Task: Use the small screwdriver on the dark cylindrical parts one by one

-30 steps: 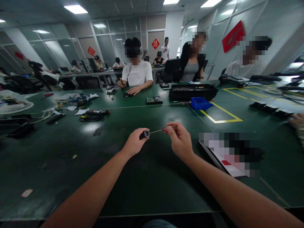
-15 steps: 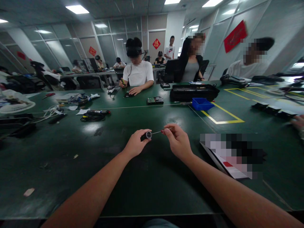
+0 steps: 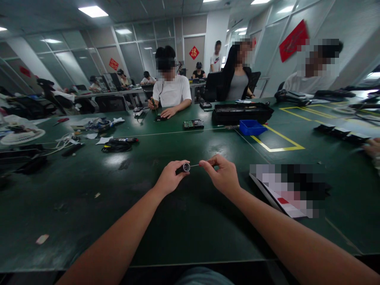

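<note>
Above the green table, my left hand is closed around a short black cylinder with a silver-rimmed round end turned partly toward me. My fingers hide its far side. My right hand pinches a screwdriver; its handle is mostly covered by my fingers. The thin metal shaft points left, and its tip meets the cylinder's right side near the rim. Whether it sits in a screw is too small to tell.
A blue bin and a long black tray stand at the back right, near a circuit-board device. Coiled black cable lies at left. A white booklet or box sits by my right forearm. A person works opposite.
My right thumb and fingers have shifted slightly left along the screwdriver, covering the red part seen before. My left hand and the cylinder stay nearly still. The view has tilted slightly.
</note>
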Demonstrator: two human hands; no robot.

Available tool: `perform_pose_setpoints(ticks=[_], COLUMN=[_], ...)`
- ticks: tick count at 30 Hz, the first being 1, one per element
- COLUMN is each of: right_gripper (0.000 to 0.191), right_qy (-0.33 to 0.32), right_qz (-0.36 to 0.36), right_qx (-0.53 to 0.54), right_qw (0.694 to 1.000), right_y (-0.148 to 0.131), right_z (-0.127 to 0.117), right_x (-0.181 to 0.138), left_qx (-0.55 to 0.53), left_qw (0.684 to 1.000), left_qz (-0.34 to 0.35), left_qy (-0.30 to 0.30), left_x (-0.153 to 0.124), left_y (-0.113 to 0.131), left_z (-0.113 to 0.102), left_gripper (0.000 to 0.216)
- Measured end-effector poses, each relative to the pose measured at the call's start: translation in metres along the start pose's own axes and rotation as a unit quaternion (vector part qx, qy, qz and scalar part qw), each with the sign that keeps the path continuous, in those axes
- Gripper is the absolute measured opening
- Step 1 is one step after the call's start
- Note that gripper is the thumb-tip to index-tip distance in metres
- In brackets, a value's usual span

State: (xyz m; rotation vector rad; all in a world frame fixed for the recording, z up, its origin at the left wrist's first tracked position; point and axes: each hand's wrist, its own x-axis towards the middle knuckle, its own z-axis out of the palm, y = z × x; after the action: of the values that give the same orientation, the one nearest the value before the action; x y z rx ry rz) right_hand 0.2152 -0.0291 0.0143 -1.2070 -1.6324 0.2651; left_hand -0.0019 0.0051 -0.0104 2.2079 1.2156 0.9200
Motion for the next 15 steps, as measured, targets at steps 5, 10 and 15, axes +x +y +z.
perform_pose_setpoints(ticks=[5,10,15], right_gripper=[0.014,0.028,0.028], right_qy=[-0.031,-0.039,-0.025], right_qz=[-0.03,0.008,0.037], right_qx=[0.067,0.041,0.044], right_qw=[0.997,0.998,0.998], right_y=[-0.0002,0.0027,0.0044], right_z=[-0.0005,-0.0001,0.0029], right_x=[-0.0016,0.0009,0.0005], left_qx=[0.0,0.003,0.005], left_qw=[1.0,1.0,1.0], left_qz=[-0.003,-0.014,-0.013], left_qy=[-0.009,-0.016,-0.01], left_x=[0.0008,0.0014,0.0024], left_y=[0.0002,0.0007,-0.002], left_z=[0.0005,-0.0008,-0.0004], left_gripper=[0.039,0.04,0.039])
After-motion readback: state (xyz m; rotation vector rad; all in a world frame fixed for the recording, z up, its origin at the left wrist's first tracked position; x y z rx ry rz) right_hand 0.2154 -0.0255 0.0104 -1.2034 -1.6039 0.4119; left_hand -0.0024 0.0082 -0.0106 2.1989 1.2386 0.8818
